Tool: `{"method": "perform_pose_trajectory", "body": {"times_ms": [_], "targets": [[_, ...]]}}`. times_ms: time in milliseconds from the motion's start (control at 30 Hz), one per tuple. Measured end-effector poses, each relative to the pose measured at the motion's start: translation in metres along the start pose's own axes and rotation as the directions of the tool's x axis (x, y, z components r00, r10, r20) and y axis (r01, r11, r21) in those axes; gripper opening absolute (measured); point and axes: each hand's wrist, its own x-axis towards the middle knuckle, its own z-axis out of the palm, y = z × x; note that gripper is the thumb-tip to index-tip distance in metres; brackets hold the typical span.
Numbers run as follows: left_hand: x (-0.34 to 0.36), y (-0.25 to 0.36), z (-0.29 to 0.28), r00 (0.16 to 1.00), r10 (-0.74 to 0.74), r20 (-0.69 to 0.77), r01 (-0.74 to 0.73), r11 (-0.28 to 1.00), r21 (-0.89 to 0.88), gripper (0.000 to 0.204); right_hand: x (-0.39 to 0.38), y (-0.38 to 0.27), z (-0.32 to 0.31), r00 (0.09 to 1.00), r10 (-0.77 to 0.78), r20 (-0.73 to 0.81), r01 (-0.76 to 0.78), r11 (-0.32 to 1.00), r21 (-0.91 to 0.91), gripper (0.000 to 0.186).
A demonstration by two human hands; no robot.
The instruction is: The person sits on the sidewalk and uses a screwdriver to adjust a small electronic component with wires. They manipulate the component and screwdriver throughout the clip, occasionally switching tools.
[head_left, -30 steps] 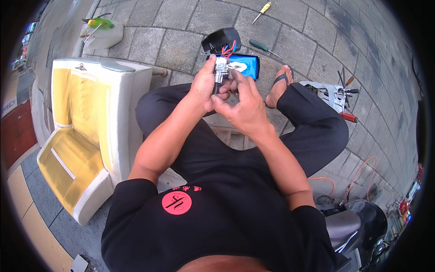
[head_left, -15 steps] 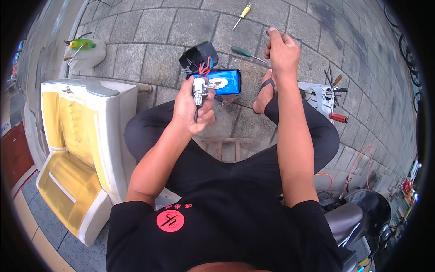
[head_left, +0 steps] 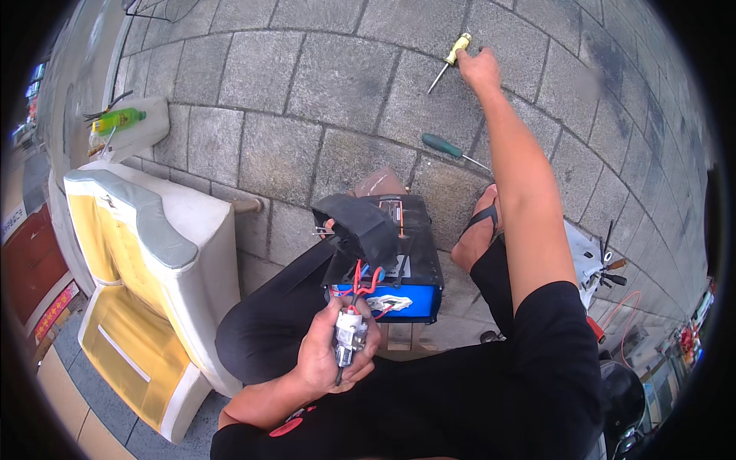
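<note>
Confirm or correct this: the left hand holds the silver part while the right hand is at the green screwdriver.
Wrong screwdriver: in the head view, the right hand is at the yellow screwdriver, while the green screwdriver lies apart from it. The left hand does hold the silver part.

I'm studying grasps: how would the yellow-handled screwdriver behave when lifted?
Likely stiff: the yellow-handled screwdriver has a straight metal shaft. That shaft may dip when lifted, since the right hand is at the handle.

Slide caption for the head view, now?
Left hand holds a small silvery part; right hand is at a yellow-handled screwdriver on the paving.
</note>
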Motion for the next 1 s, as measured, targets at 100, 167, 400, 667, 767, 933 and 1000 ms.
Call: {"method": "perform_pose_trajectory", "body": {"times_ms": [100,167,400,667,767,933,1000], "targets": [[0.0,0.004,0.001,0.998,-0.058,0.012,0.058,0.996,-0.069,0.048,0.022,-0.031,0.016,0.993,0.087,0.083,-0.091,0.995,0.049,0.077],[0.001,0.012,0.003,0.99,-0.142,0.015,0.143,0.988,-0.061,0.049,0.047,-0.018,0.029,0.987,0.121,0.11,-0.128,0.99,0.058,0.076],[0.001,0.015,0.008,0.995,-0.1,0.002,0.1,0.993,-0.065,0.046,0.023,0.005,-0.015,0.985,-0.142,0.103,0.137,0.989,0.056,0.062],[0.009,-0.005,-0.011,0.972,0.007,0.236,0.035,0.985,-0.171,0.04,-0.156,-0.041,-0.252,0.882,-0.366,0.296,0.161,0.825,0.541,0.043],[0.013,-0.016,-0.021,0.953,0.103,0.285,-0.046,0.979,-0.199,0.039,-0.262,-0.041,-0.314,0.902,-0.395,0.176,0.134,0.642,0.755,0.037],[0.014,-0.024,-0.038,0.928,0.167,0.332,-0.127,0.982,-0.138,0.038,-0.407,-0.015,-0.339,0.904,-0.428,-0.014,0.258,0.518,0.816,0.035],[0.019,-0.022,-0.038,0.917,0.159,0.366,-0.12,0.985,-0.126,0.036,-0.423,0.0,-0.324,0.911,-0.413,0.022,0.209,0.505,0.837,0.034]]}}
